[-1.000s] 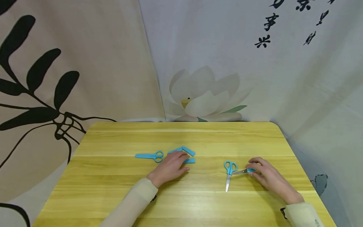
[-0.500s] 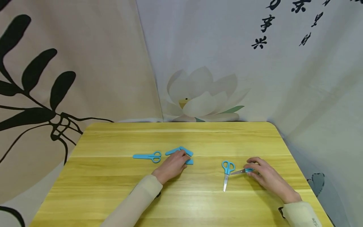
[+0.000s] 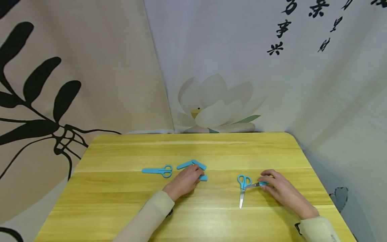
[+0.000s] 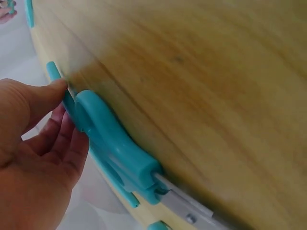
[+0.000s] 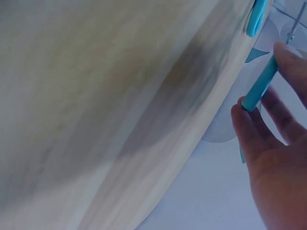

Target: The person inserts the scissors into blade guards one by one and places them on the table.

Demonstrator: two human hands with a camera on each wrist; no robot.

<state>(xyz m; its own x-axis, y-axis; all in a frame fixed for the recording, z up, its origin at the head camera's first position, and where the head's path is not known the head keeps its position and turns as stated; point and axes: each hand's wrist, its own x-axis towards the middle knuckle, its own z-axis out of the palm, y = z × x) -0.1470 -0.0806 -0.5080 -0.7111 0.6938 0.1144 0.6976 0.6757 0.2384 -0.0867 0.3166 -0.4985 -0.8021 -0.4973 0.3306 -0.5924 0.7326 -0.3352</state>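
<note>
My left hand (image 3: 185, 181) pinches a blue scissors blade cover (image 3: 203, 178) near the middle of the table, its thumb on top in the left wrist view. Close by that cover, the left wrist view shows scissors (image 4: 120, 139) with blue handles and bare metal blades; the hand hides them from the head camera. Toward the right, my right hand (image 3: 285, 193) holds small scissors (image 5: 261, 86) by their blue handle, blades pointing left. Their tip comes close to another bare-bladed pair of scissors (image 3: 241, 199) lying with its blades toward me.
Scissors in a blue cover (image 3: 152, 171) lie left of the left hand. Behind that hand, two more blue covers (image 3: 185, 165) form a shallow angle. The wooden table (image 3: 208, 222) ends at a patterned curtain (image 3: 217, 101).
My left hand has shifted slightly right and its fingers have closed on the blade cover. The right hand keeps its hold with hardly any movement. The head view has tilted a little.
</note>
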